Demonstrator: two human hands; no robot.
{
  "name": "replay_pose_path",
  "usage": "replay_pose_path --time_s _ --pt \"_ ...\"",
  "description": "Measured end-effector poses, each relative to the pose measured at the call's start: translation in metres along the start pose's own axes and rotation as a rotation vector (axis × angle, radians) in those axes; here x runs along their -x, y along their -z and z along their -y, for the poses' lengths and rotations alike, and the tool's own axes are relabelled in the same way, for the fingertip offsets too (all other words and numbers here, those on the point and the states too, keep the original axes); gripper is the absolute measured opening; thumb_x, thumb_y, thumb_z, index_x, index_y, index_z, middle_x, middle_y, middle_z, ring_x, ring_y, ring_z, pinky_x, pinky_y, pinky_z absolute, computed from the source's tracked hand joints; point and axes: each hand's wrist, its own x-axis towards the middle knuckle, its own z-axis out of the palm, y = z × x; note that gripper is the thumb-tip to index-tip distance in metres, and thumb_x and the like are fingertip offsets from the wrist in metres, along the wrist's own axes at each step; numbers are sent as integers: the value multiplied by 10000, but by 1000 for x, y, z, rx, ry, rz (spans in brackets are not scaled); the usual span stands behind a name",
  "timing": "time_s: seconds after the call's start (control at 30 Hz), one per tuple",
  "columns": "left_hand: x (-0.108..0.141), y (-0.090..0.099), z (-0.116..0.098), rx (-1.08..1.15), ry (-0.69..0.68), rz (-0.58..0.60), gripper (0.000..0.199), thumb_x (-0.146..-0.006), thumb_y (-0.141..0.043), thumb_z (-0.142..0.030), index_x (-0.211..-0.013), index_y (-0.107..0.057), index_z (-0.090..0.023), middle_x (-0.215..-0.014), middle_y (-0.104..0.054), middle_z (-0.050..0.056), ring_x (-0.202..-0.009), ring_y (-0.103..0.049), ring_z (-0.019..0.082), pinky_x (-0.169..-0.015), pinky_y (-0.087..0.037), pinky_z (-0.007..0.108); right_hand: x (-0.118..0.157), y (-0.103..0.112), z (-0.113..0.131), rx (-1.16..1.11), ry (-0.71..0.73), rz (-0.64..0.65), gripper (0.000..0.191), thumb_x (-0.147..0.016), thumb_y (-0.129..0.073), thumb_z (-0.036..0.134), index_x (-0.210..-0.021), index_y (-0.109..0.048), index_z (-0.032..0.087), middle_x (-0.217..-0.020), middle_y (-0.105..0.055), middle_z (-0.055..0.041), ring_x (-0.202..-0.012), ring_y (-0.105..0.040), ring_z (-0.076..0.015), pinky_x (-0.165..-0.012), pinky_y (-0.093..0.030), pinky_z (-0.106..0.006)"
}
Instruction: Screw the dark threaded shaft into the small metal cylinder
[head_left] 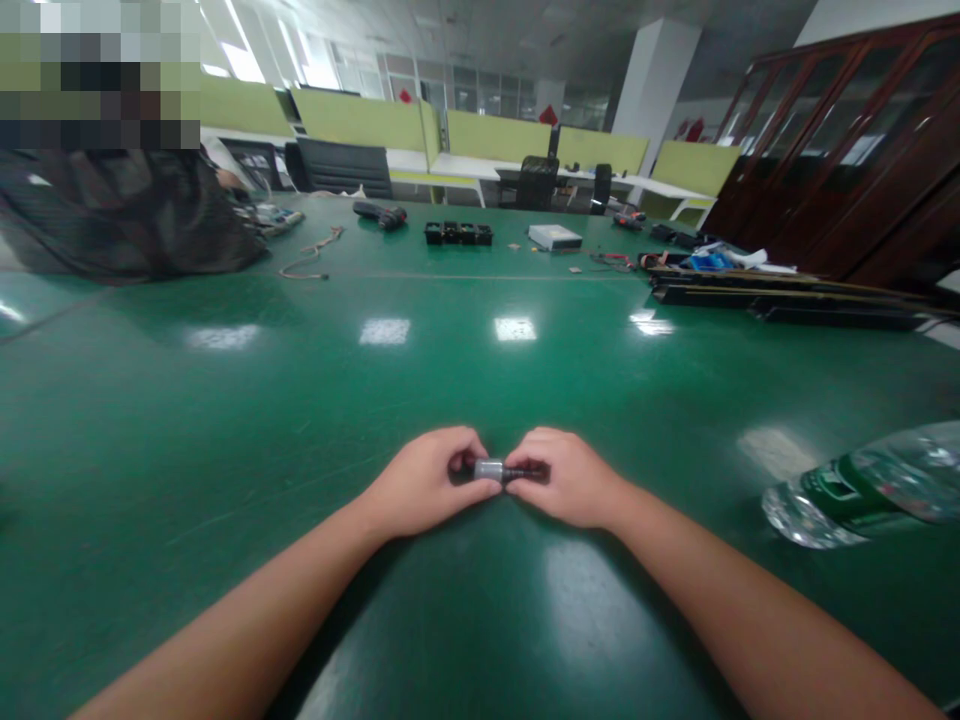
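Both hands hold one small black cylinder with a grey middle section (490,470), lying sideways just at the green table top (480,380). My left hand (427,482) has its thumb and fingers closed around the left part, where a black end shows between them. On the other side, my right hand (566,477) pinches the thinner, dark, ribbed-looking end. The fingertips of the two hands nearly meet at the grey section. Fingers hide much of both ends, and the exact kind of thing cannot be made out.
A clear plastic bottle with a green label (862,495) lies at the right. Farther back are a row of black boxes (458,234), a white box (555,237), a dark handheld device (380,215), a cable (309,262), long black strips (780,295) and a large dark fabric bag (127,215).
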Motion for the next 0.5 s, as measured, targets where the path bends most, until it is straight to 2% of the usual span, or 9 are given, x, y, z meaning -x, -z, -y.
replay_pose_path --time_s 0.5 --pt "0 2 0 15 -19 14 250 -801 -698 -420 -901 -657 -194 -801 -643 9 -727 -582 175 -635 -399 258 2 5 3 -6 4 29 110 -793 -753 217 -895 -728 186 -828 -711 -33 -785 -616 -166 -736 -450 -286"
